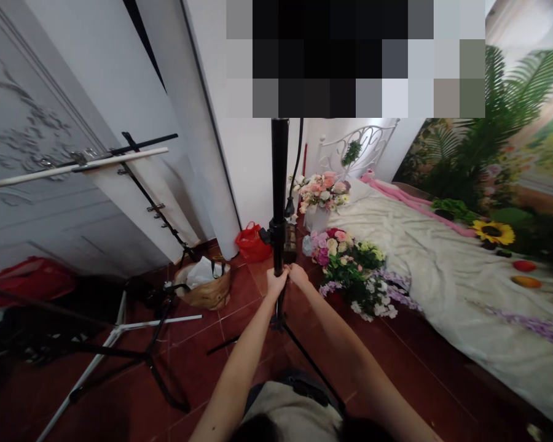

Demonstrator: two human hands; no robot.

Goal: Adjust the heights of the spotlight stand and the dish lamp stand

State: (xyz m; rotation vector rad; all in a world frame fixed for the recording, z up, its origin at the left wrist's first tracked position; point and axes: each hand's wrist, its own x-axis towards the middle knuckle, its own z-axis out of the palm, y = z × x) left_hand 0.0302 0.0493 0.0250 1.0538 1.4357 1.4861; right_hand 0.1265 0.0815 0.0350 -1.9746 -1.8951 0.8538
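Observation:
A black light stand rises upright in front of me, its upper end running into the blurred block at the top. My left hand is closed around the pole below its clamp collar. From the other side my right hand grips the pole at about the same height, its fingertips partly hidden. A black cable hangs along the pole, with a plug-like piece at its lower end. Dark legs of the stand spread over the red tiles beneath my arms.
To the right is a bed with a pale cover, bearing a sunflower. Flower bunches crowd its near corner. A red bag and a woven basket sit on the floor. Other stands spread their legs at left.

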